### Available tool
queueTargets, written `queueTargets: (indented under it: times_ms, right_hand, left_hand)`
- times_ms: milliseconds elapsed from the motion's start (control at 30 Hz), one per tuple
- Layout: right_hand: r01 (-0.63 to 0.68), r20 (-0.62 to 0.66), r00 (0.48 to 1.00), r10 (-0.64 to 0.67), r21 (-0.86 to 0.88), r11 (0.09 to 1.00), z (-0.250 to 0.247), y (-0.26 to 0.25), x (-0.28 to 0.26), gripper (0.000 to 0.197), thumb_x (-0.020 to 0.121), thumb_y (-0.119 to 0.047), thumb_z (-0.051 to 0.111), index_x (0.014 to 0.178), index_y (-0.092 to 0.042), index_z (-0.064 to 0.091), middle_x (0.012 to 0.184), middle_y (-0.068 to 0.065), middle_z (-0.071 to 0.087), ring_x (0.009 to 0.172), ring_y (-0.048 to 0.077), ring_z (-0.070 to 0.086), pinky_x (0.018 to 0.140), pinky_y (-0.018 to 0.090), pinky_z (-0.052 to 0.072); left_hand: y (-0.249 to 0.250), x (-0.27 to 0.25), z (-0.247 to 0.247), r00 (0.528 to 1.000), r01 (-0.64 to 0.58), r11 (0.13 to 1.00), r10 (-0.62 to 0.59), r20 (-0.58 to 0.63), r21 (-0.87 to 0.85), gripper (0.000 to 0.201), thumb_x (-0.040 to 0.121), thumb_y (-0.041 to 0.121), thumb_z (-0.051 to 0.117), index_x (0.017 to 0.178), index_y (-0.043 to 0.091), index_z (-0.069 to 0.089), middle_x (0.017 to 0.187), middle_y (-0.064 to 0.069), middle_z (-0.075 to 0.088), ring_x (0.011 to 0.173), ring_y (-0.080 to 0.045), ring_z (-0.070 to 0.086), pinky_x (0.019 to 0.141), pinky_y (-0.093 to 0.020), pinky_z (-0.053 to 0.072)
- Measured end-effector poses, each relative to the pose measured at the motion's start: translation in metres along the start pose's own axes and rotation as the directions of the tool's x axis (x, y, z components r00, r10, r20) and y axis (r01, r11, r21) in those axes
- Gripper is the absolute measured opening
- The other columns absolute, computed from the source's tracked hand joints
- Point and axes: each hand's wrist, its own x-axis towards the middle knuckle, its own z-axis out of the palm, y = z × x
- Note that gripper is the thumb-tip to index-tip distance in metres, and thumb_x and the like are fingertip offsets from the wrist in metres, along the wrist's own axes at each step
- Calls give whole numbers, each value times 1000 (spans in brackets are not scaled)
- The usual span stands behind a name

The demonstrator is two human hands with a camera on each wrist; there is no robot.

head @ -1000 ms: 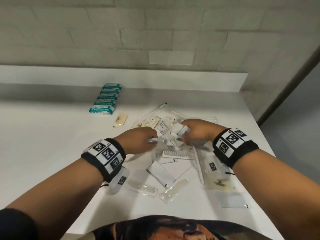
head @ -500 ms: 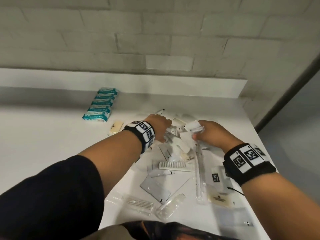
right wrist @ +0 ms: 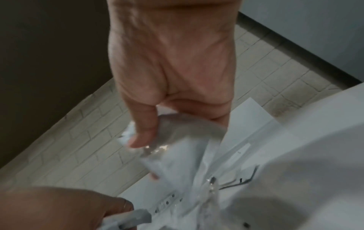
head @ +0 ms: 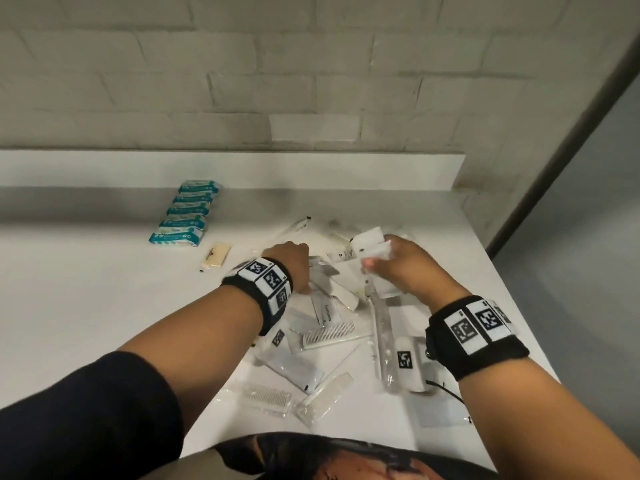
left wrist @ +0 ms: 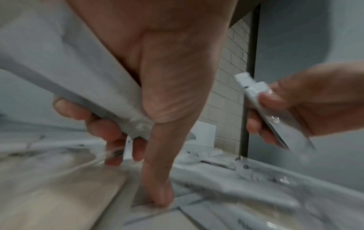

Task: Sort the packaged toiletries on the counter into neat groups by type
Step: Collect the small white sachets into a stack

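Note:
A loose pile of white and clear toiletry packets (head: pixel 332 341) lies mid-counter, with combs (head: pixel 329 335) and a long clear sleeve (head: pixel 382 327) among them. My left hand (head: pixel 304 268) is down in the far part of the pile. In the left wrist view its curled fingers (left wrist: pixel 102 129) grip a flat grey-white packet (left wrist: pixel 82 87) while the thumb presses a packet on the counter. My right hand (head: pixel 377 258) holds small white packets (head: pixel 369 242) just above the pile, pinched under the thumb (right wrist: pixel 143 133). Teal packets (head: pixel 187 216) sit in a neat row at the back left.
A single beige soap packet (head: pixel 216 257) lies just in front of the teal row. The white counter (head: pixel 86 306) ends at a low ledge and a brick wall behind. Its right edge (head: pixel 502 282) drops off beside a grey door.
My left arm has reached further forward into the pile and taken hold of a flat packet. My right hand has lifted its white packets slightly up and back.

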Motion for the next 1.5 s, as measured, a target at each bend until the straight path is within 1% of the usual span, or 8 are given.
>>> queueTargets:
  times_ms: [167, 367, 700, 867, 1000, 1133, 1300, 1500]
  right_hand:
    - [146, 430, 899, 86, -478, 866, 26, -4, -23, 22, 92, -38, 57, 112, -28, 56, 88, -12, 62, 73, 9, 61, 62, 21, 42]
    - [143, 328, 935, 133, -692, 707, 30, 4, -12, 14, 89, -40, 52, 88, -26, 48, 85, -7, 54, 84, 20, 53, 65, 28, 39]
    - [43, 264, 957, 120, -540, 841, 21, 10, -16, 33, 91, -37, 61, 117, -18, 54, 99, -5, 53, 93, 16, 50, 78, 26, 37]
    - [26, 24, 1000, -19, -379, 925, 16, 5, -11, 16, 80, -33, 74, 77, -25, 60, 76, -9, 59, 73, 12, 59, 56, 20, 40]
    - [92, -84, 994, -71, 293, 952, 5, -26, -13, 13, 79, -12, 76, 88, -15, 67, 79, -2, 70, 67, 11, 65, 63, 21, 49]
    - [141, -96, 990, -105, 553, 821, 16, -55, -13, 22, 79, 0, 73, 94, -8, 60, 86, 6, 69, 70, 16, 65, 59, 22, 52]
    - [162, -176, 979, -101, 376, 912, 39, -62, -14, 31, 71, -18, 83, 82, -13, 54, 77, 2, 66, 66, 14, 62, 59, 25, 47]
    - [151, -218, 973, -77, 347, 926, 42, -73, -24, 22, 74, -10, 80, 78, -8, 58, 70, 8, 66, 61, 14, 63, 56, 26, 51]
  left_hand:
    - [-20, -5, -9, 996, 82, 997, -81, 34, -9, 47, 81, 34, 69, 118, 11, 53, 117, -6, 62, 105, -27, 60, 89, -39, 51]
    - [-25, -16, -4, 994, 104, 994, -102, -40, 35, 34, 87, 27, 57, 116, 10, 56, 110, -7, 63, 97, -26, 61, 79, -35, 50]
    - [3, -6, -3, 992, -35, 999, 32, 125, 21, 59, 81, 44, 71, 123, 6, 52, 120, -8, 60, 107, -26, 59, 79, -30, 44]
    - [10, -24, -19, 997, -56, 972, 43, -59, -227, 42, 93, 39, 53, 112, 2, 58, 118, -14, 62, 108, -28, 56, 89, -31, 40]
    - [12, -46, -35, 981, -142, 414, -61, -183, -899, 30, 96, 33, 53, 121, 16, 51, 117, -10, 60, 103, -28, 59, 86, -46, 55]
    - [18, -77, -37, 991, -98, -229, 61, -115, -969, 31, 100, 27, 47, 123, 10, 58, 116, -17, 68, 100, -32, 66, 88, -51, 51]
    - [9, -108, -25, 965, -126, -395, 164, -205, -910, 34, 98, 19, 51, 128, 6, 58, 124, -21, 63, 113, -36, 62, 96, -51, 48]
    - [-9, -125, -14, 984, -155, -386, 19, -175, -910, 27, 93, -2, 52, 116, 9, 62, 91, -6, 75, 77, -20, 74, 55, -29, 58]
